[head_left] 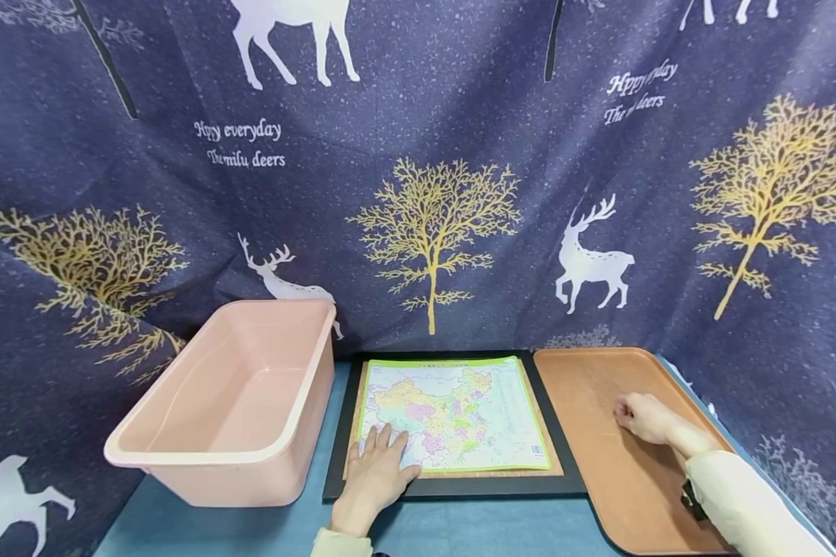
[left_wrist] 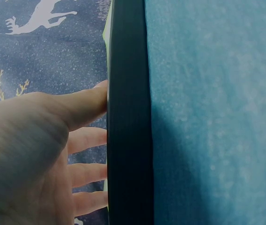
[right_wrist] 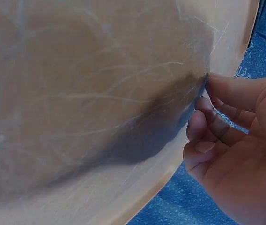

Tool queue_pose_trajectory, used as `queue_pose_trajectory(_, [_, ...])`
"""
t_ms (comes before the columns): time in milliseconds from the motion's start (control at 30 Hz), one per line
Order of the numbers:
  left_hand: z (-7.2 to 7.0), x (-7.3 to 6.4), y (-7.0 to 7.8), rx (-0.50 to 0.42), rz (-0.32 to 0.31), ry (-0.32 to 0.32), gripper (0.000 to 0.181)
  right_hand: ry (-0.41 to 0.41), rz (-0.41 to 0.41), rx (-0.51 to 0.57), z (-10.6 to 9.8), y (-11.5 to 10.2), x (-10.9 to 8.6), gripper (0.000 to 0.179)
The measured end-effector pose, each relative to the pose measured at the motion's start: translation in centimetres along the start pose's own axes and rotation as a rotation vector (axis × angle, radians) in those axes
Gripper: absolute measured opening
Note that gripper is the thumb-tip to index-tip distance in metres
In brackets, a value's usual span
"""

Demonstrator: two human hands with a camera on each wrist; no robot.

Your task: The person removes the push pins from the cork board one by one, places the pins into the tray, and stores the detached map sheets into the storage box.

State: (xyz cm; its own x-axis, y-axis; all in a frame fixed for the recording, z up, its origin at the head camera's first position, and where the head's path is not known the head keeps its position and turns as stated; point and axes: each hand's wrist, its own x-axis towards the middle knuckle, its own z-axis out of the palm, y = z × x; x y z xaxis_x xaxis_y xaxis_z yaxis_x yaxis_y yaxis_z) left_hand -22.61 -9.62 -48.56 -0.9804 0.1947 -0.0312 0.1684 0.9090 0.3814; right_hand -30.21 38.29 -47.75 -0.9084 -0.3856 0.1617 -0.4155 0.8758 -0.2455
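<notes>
My left hand (head_left: 374,481) lies with spread, straight fingers on the lower left corner of a map sheet (head_left: 453,410) with a bright green border. Under the map is a brown board in a black frame (head_left: 491,487); the frame's edge (left_wrist: 130,117) hides the fingertips in the left wrist view. On the right, my right hand (head_left: 651,419) is low over a brown tray (head_left: 578,387). Its thumb and curled fingers (right_wrist: 201,124) come together right at the tray surface (right_wrist: 100,70). I cannot tell whether something small is between those fingertips.
A pink plastic tub (head_left: 216,456) stands left of the framed board, its inside bare. Blue cloth (head_left: 488,526) covers the table. Behind everything hangs a dark blue curtain (head_left: 474,255) with deer and trees. The tray sits beside the board's right edge.
</notes>
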Motion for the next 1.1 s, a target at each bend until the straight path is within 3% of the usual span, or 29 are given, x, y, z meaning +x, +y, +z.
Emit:
queue_pose_trajectory(400, [-0.1,0.0,0.0,-0.019,0.002,0.002,0.056,-0.039,0.088,0.036,-1.4,-0.9,-0.3,0.022])
queue_pose_trajectory(767, [0.0,0.1,-0.1,-0.012,0.017,0.015,0.057,0.048,0.137,0.036,-4.6,-2.8,-1.5,0.029])
queue_pose_trajectory(1100, [0.0,0.0,-0.5,-0.015,0.010,0.016,0.058,0.107,0.209,0.180,-5.1,-7.1,0.0,0.039])
